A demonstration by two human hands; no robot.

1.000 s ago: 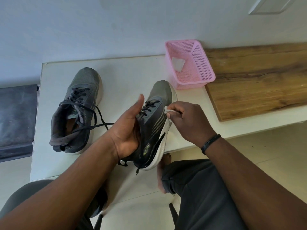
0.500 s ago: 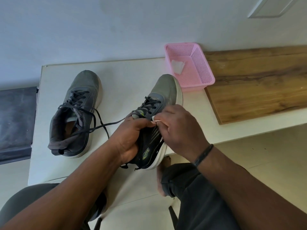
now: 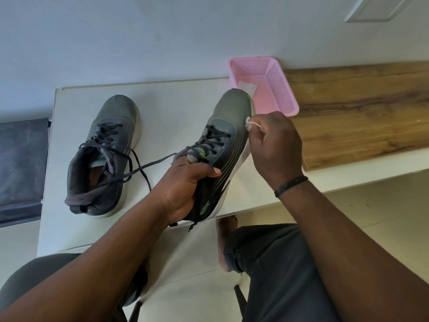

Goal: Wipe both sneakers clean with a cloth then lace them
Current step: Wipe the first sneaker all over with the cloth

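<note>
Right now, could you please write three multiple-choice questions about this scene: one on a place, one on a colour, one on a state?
1. Where is the pink basket?
A. on the white table, at the wall
B. on the floor
C. on the person's lap

2. What colour are the laces of the sneaker on the table?
A. white
B. black
C. pink

3. What is the right hand doing?
A. resting flat on the table
B. pinching a white cloth against the held sneaker
C. hanging empty

Key: 1 A, its base sits on the tabletop; 2 B, dark laces trail loose; 3 B, the fingers curl round the cloth while the left hand grips the sneaker.
</note>
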